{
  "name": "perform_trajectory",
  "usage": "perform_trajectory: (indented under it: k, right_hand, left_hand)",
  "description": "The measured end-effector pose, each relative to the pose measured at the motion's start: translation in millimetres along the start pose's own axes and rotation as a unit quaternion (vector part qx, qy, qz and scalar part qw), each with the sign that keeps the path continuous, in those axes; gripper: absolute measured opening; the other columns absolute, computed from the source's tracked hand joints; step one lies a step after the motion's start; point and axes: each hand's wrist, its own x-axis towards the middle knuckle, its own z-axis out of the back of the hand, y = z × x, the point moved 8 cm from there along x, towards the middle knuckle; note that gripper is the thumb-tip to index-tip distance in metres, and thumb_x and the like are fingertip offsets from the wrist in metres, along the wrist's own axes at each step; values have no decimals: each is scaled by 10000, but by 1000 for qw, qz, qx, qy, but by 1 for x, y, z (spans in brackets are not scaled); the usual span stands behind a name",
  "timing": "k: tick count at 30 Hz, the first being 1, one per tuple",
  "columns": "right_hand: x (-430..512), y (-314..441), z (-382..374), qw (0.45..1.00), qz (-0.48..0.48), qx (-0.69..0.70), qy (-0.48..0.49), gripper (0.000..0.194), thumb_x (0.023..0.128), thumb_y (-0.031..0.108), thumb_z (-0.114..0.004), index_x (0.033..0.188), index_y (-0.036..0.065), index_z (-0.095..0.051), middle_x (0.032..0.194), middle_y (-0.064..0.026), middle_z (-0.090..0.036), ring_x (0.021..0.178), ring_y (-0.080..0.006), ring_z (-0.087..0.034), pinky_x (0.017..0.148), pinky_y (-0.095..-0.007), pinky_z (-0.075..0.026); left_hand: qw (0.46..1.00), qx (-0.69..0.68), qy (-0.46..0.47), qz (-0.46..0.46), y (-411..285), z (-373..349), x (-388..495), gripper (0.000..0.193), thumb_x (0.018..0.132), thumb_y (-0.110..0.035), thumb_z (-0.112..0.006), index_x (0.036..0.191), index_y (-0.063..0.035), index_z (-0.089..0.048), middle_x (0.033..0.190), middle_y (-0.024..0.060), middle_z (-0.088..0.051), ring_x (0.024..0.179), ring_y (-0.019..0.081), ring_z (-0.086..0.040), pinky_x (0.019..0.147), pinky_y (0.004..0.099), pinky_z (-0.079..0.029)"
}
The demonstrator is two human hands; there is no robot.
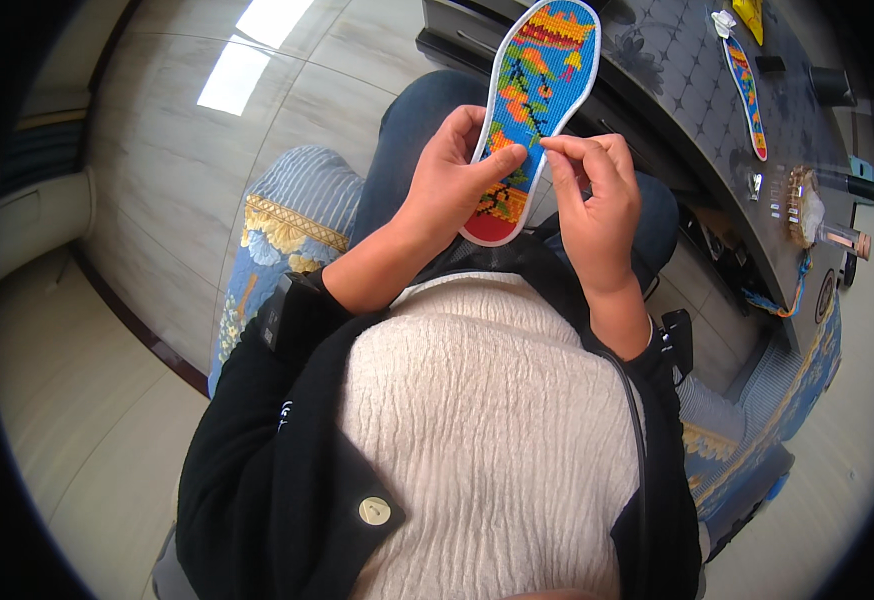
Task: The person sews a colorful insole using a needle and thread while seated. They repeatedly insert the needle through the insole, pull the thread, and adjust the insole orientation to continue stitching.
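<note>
A cross-stitched shoe insole (549, 82) with a white edge, blue ground, orange flowers and a red heel is held upright over my lap. My left hand (456, 169) grips its left edge, the thumb lying on the patterned face and the fingers hidden behind. My right hand (598, 187) is at the insole's right edge, thumb and index fingertips close together by a dark stitched branch. Whether a needle or thread is between those fingertips is too small to tell. A second patterned insole (744, 97) lies on the dark table at the upper right.
The dark patterned table (696, 97) on the right bears a yellow packet (749, 19), a black cup (832, 86), a woven basket (798, 206), a corked glass tube (846, 238) and colourful threads (786, 304). A cable runs along my right side. Floral fabric covers the seat.
</note>
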Motion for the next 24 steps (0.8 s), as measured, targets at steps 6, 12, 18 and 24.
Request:
perform_trajectory:
  k: [6, 12, 18, 24]
  right_hand:
    - [-1, -3, -1, 1000, -4, -5, -2, 147, 844, 4, -696, 985, 45, -694, 851, -58, -548, 669, -145, -576, 582, -266, -472]
    - [-2, -5, -2, 1000, -11, -5, -3, 137, 841, 10, -699, 973, 45, -695, 847, -58, -547, 663, -147, -577, 582, -271, -472]
    - [-3, -6, -4, 1000, -14, -13, 13, 106, 889, 23, -682, 994, 21, -695, 871, -42, -537, 705, -98, -552, 617, -225, -462]
    - [-3, -5, -5, 999, -5, -31, 6, 129, 865, 0, -690, 992, 22, -694, 862, -46, -537, 675, -101, -550, 595, -230, -462]
  left_hand:
    - [1000, 1, 1, -1, 2, 0, 0, 351, 876, -143, -739, 1115, 0, -526, 993, 78, -646, 910, 108, -636, 830, 263, -532]
    - [1000, 2, 3, -1, 3, -1, 0, 354, 879, -148, -738, 1118, 2, -525, 993, 82, -646, 912, 108, -636, 832, 265, -536]
    - [1000, -11, 3, 8, 6, 0, -1, 347, 883, -142, -733, 1118, 3, -524, 993, 82, -646, 913, 107, -635, 832, 264, -536]
    - [998, 39, -2, -54, 0, 1, 1, 298, 885, -96, -712, 1099, -3, -528, 992, 66, -645, 902, 99, -622, 799, 252, -528]
